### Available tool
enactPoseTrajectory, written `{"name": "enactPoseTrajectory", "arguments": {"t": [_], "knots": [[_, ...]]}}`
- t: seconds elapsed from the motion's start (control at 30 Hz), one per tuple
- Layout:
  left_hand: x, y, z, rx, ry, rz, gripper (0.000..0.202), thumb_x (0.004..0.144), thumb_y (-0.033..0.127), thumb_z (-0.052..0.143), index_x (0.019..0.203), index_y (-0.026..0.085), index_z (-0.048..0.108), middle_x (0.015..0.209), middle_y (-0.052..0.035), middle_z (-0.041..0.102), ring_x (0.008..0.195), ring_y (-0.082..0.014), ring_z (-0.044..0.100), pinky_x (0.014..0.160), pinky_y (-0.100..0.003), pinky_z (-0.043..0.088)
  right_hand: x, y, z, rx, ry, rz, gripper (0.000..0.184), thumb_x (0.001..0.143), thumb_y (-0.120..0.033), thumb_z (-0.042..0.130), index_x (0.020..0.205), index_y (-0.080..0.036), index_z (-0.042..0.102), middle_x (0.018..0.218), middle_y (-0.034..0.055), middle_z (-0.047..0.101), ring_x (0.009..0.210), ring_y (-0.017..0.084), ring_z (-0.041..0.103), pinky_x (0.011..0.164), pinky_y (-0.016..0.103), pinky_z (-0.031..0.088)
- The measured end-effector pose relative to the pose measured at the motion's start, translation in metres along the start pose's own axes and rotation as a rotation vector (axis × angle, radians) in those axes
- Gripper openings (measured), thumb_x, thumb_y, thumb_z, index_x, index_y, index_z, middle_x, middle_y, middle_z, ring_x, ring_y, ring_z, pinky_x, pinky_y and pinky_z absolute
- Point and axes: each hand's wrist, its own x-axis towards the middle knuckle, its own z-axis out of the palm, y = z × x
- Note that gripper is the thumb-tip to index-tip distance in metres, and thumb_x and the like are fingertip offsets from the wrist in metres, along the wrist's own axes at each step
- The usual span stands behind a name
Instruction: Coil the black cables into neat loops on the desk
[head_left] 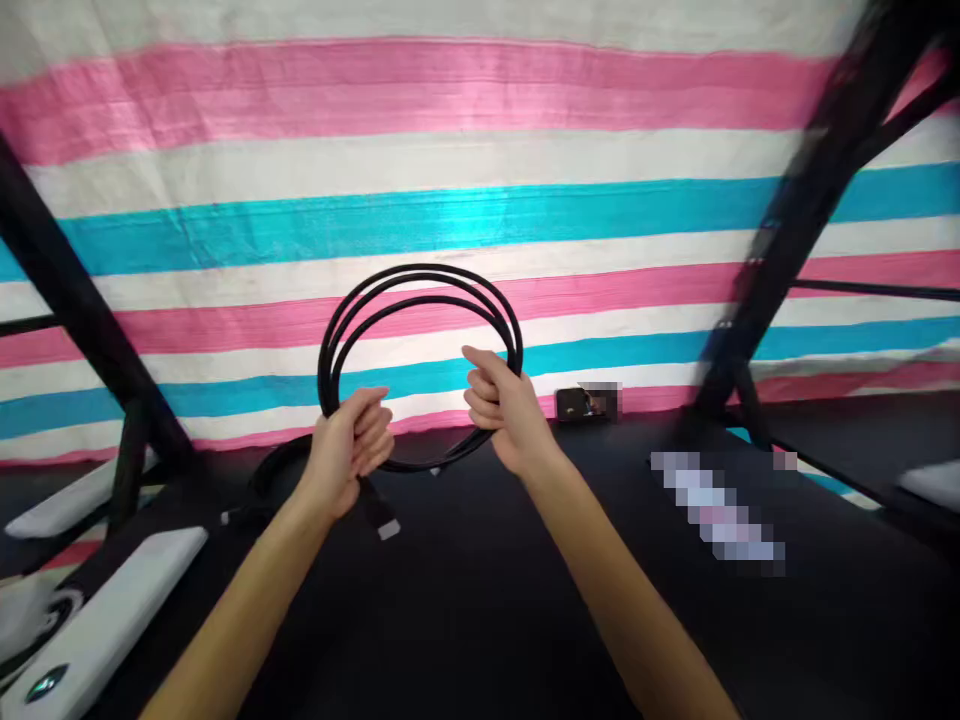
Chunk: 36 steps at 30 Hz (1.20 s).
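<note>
A black cable (420,290) is wound into a round coil of several loops, held up above a dark table (465,600). My left hand (349,445) is closed around the coil's lower left side. One metal-tipped plug end (382,520) hangs just below that hand. My right hand (502,405) is closed on the coil's right side, thumb pointing up. The rest of the cable trails down to the left onto the table, where it is hard to make out against the dark surface.
A pink, teal and white striped cloth (450,150) hangs behind the table. Black slanted frame bars stand at left (67,300) and right (810,200). White flat devices (112,600) lie at the table's left. A small dark object (574,403) sits at the back edge.
</note>
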Motion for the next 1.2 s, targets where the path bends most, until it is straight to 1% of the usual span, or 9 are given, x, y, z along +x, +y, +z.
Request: {"name": "enactPoseTrajectory", "arguments": {"t": [0.13, 0.27, 0.43, 0.53, 0.67, 0.77, 0.9, 1.03, 1.2], "knots": [[0.001, 0.012, -0.012, 0.121, -0.037, 0.015, 0.049, 0.084, 0.025, 0.051, 0.042, 0.019, 0.026, 0.033, 0.0083, 0.019, 0.023, -0.0026, 0.014, 0.028, -0.019, 0.010, -0.002, -0.002, 0.002, -0.115, 0.012, 0.009, 0.047, 0.067, -0.029, 0.072, 0.055, -0.022, 0.027, 0.045, -0.0126, 0.016, 0.037, 0.002, 0.009, 0.034, 0.020, 0.004], [0.004, 0.019, -0.025, 0.249, -0.041, 0.045, 0.048, 0.084, 0.029, 0.053, 0.045, 0.019, 0.027, 0.036, 0.0091, 0.019, 0.025, -0.0019, 0.014, 0.029, -0.019, 0.010, -0.005, -0.009, 0.002, -0.269, 0.050, -0.067, 0.034, 0.064, -0.030, 0.074, 0.063, -0.021, 0.041, 0.046, -0.0122, 0.022, 0.037, 0.002, 0.014, 0.034, 0.020, 0.007], [0.009, 0.017, -0.035, 0.362, -0.032, 0.108, 0.045, 0.082, 0.032, 0.057, 0.049, 0.019, 0.029, 0.040, 0.0097, 0.021, 0.027, -0.0017, 0.015, 0.030, -0.018, 0.010, -0.013, -0.019, 0.006, -0.407, -0.060, -0.179, 0.023, 0.071, -0.035, 0.070, 0.082, -0.023, 0.054, 0.048, -0.0108, 0.029, 0.038, 0.003, 0.019, 0.036, 0.020, 0.015], [0.008, 0.017, -0.034, 0.383, -0.056, 0.092, 0.045, 0.082, 0.033, 0.057, 0.049, 0.019, 0.029, 0.039, 0.0094, 0.021, 0.027, -0.0020, 0.015, 0.030, -0.018, 0.009, -0.019, -0.019, 0.012, -0.526, -0.026, -0.345, 0.023, 0.078, -0.039, 0.062, 0.095, -0.024, 0.057, 0.051, -0.0081, 0.033, 0.042, 0.006, 0.026, 0.039, 0.022, 0.021], [0.002, 0.018, -0.026, 0.379, -0.103, 0.062, 0.048, 0.083, 0.034, 0.054, 0.047, 0.019, 0.027, 0.037, 0.0086, 0.021, 0.027, -0.0022, 0.015, 0.030, -0.019, 0.008, -0.021, -0.014, 0.013, -0.808, 0.072, -0.594, 0.027, 0.084, -0.034, 0.057, 0.109, -0.025, 0.061, 0.068, -0.0011, 0.053, 0.051, 0.009, 0.039, 0.046, 0.024, 0.032], [-0.002, 0.016, -0.022, 0.374, -0.114, 0.050, 0.049, 0.083, 0.035, 0.054, 0.045, 0.018, 0.027, 0.036, 0.0083, 0.020, 0.027, -0.0024, 0.015, 0.031, -0.020, 0.007, -0.019, -0.014, 0.008, -0.919, 0.055, -0.633, 0.031, 0.087, -0.035, 0.053, 0.116, -0.027, 0.060, 0.074, 0.0002, 0.056, 0.053, 0.010, 0.040, 0.048, 0.025, 0.035], [-0.005, 0.012, -0.018, 0.381, -0.156, 0.001, 0.049, 0.084, 0.036, 0.051, 0.044, 0.018, 0.030, 0.035, 0.0081, 0.019, 0.027, -0.0031, 0.016, 0.031, -0.020, 0.008, -0.017, -0.018, 0.000, -1.008, 0.016, -0.656, 0.035, 0.088, -0.034, 0.052, 0.123, -0.030, 0.057, 0.069, -0.0008, 0.054, 0.051, 0.010, 0.039, 0.048, 0.025, 0.035], [-0.006, 0.009, -0.016, 0.417, -0.173, -0.032, 0.050, 0.085, 0.040, 0.050, 0.044, 0.019, 0.032, 0.033, 0.0079, 0.019, 0.027, -0.0034, 0.016, 0.031, -0.019, 0.009, -0.015, -0.019, -0.004, -1.010, -0.028, -0.653, 0.028, 0.089, -0.031, 0.051, 0.114, -0.028, 0.062, 0.066, -0.0012, 0.053, 0.051, 0.010, 0.043, 0.048, 0.024, 0.036], [-0.006, 0.009, -0.013, 0.451, -0.164, -0.006, 0.050, 0.084, 0.040, 0.048, 0.042, 0.019, 0.034, 0.030, 0.0076, 0.021, 0.024, -0.0036, 0.018, 0.030, -0.020, 0.011, -0.016, -0.018, -0.002, -0.998, 0.001, -0.713, 0.024, 0.088, -0.029, 0.052, 0.107, -0.023, 0.066, 0.062, -0.0021, 0.054, 0.049, 0.009, 0.044, 0.047, 0.024, 0.036]]}}
